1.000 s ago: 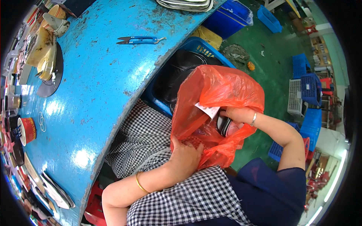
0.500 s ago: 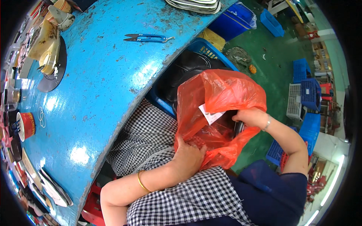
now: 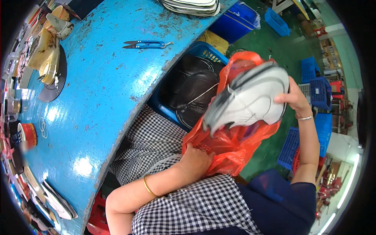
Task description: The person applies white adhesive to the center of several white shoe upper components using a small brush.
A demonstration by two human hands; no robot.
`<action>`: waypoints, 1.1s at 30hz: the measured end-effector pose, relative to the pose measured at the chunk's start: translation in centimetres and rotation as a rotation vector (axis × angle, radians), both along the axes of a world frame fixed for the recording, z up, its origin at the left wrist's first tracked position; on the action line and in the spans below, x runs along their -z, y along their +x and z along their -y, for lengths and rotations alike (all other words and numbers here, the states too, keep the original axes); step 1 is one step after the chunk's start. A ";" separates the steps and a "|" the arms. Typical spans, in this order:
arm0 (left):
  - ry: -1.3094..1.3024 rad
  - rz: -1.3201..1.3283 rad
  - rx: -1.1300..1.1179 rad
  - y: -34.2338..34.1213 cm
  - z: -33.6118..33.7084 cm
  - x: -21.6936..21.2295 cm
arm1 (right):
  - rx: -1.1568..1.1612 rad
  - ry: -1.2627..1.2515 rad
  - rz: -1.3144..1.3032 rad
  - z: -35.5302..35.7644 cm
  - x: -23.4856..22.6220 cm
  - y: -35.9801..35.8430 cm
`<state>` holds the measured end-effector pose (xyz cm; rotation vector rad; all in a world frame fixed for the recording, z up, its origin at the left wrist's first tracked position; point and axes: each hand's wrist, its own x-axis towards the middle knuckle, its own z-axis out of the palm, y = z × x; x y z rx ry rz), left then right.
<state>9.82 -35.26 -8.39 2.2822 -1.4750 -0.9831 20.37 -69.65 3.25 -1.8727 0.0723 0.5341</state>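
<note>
My right hand grips a stack of shoe uppers, white on the face toward me with dark edges, slightly blurred. Thumb on the face, it holds the stack tilted over the mouth of a red plastic bag. My left hand is closed on the bag's near left rim, on my lap over the checked apron. Left of the bag, a blue basket holds black leather shoe pieces. The bag's inside is mostly hidden behind the stack.
On the blue table lie blue thread snips and a stack of white pieces. A glue container and a red tub stand at the left. Blue crates sit on the green floor.
My right hand has come up out of the red bag, bringing out the stack of shoe uppers. The bag's far side has sagged, uncovering more of the basket. My left hand keeps its grip.
</note>
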 end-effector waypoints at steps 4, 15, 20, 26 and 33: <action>-0.131 0.030 -0.051 0.3 -0.8 0.9 | 0.322 0.386 0.122 -2.3 1.6 -0.2; -0.953 -0.301 -0.679 1.2 -9.7 -1.4 | -0.078 0.672 0.531 -19.5 6.8 -2.0; -1.662 -0.724 -1.577 -2.3 -10.6 -2.6 | -0.204 0.566 0.065 -27.6 7.1 -6.7; -1.707 -0.685 -1.611 -4.7 -18.7 -5.0 | -0.493 0.917 -0.177 -28.4 8.2 -4.1; -1.400 -0.735 -1.890 -7.5 -22.8 -7.3 | -0.320 0.715 -0.289 -34.8 5.8 -4.0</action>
